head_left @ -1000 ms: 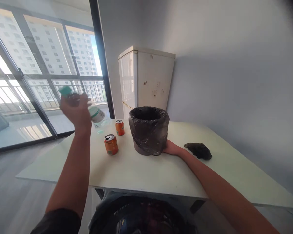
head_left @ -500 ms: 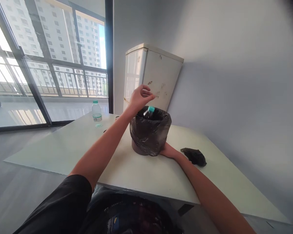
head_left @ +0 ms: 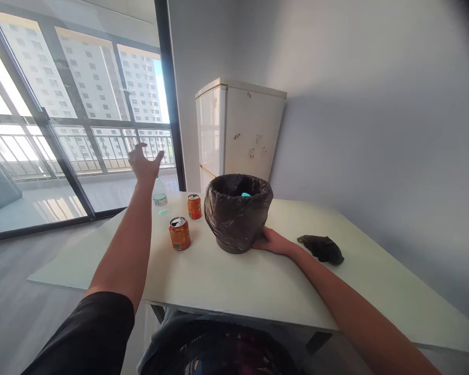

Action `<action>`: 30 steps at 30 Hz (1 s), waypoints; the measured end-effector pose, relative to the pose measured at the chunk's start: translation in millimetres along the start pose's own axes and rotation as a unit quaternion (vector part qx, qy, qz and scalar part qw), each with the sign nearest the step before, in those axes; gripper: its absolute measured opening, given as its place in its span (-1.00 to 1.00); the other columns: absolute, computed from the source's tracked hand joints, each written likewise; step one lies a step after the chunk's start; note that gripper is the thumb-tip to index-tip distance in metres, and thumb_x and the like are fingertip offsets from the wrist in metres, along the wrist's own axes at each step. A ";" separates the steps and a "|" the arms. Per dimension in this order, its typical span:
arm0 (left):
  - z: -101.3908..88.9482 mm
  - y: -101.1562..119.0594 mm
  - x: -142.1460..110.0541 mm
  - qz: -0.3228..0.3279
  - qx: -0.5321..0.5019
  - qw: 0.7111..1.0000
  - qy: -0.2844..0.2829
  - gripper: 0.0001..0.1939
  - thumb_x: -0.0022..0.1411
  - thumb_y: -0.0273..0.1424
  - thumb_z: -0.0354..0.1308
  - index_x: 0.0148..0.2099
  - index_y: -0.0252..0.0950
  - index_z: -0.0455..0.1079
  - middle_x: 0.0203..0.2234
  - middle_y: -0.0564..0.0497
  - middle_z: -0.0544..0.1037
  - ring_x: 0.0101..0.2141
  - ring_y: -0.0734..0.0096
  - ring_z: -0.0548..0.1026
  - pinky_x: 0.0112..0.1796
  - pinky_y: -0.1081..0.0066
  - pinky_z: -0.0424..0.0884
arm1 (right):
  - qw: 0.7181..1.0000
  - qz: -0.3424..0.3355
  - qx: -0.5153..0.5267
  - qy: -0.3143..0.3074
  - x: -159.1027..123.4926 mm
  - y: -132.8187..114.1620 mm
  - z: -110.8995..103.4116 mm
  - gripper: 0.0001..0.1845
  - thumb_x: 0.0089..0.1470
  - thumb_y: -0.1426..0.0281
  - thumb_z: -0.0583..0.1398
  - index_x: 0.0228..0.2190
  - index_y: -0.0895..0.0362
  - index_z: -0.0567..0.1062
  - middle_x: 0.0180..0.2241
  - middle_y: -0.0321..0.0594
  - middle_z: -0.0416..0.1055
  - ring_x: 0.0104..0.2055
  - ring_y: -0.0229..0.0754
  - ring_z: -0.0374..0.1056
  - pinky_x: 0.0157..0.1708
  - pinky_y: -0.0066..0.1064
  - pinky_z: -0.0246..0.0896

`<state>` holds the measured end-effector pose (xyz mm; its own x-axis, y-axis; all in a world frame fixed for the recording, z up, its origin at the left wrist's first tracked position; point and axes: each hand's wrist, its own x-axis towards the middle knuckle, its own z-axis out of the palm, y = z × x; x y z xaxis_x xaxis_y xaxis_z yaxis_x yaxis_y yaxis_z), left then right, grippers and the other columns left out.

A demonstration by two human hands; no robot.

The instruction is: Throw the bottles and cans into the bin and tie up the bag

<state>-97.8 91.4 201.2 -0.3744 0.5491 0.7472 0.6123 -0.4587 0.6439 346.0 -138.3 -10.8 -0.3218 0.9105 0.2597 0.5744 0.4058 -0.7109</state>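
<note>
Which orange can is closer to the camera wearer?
The front-left orange can, nearer the front edge of the table; the other orange can stands farther back, to its right.

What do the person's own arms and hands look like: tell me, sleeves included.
The left arm wears a plain black sleeve that ends near the elbow, leaving the forearm bare. The right arm is bare as far as the picture shows. No glove, watch or bracelet shows on the left hand or the right hand, whose fingers are partly hidden.
</note>
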 end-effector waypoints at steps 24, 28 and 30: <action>28.5 -105.8 -82.8 -0.133 0.091 0.976 -0.144 -0.16 0.19 -0.32 0.33 0.42 -0.24 0.05 0.20 -0.36 0.45 0.13 -0.20 0.49 0.15 -0.12 0.42 | 1.000 0.011 -0.013 0.002 -1.2 -2.3 0.4 -0.20 0.04 -0.05 0.45 0.21 0.04 0.49 0.25 -0.09 0.47 0.26 0.28 0.41 0.32 0.18 0.29; 21.7 -119.6 -94.8 -0.113 0.086 0.982 -0.123 -0.11 0.22 -0.26 0.32 0.46 -0.18 -0.04 0.15 -0.26 0.49 0.11 -0.11 0.49 0.15 -0.10 0.42 | 1.000 0.018 -0.020 -0.004 -2.2 0.8 -0.7 -0.19 0.06 -0.03 0.44 0.24 0.02 0.47 0.25 -0.11 0.47 0.27 0.27 0.40 0.34 0.17 0.28; 20.9 -125.4 -100.1 -0.113 0.091 0.981 -0.128 -0.08 0.21 -0.24 0.33 0.47 -0.16 -0.07 0.10 -0.22 0.53 0.10 -0.09 0.51 0.13 -0.07 0.44 | 1.000 0.017 -0.018 -0.006 -2.2 2.4 -0.6 -0.20 0.07 -0.03 0.44 0.25 0.01 0.46 0.25 -0.13 0.48 0.27 0.26 0.41 0.34 0.15 0.29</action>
<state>-122.5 108.6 42.2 -0.3417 0.7909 0.5077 0.6574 -0.1849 0.7305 348.6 -139.2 -12.6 -0.3108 0.9227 0.2280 0.6122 0.3779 -0.6945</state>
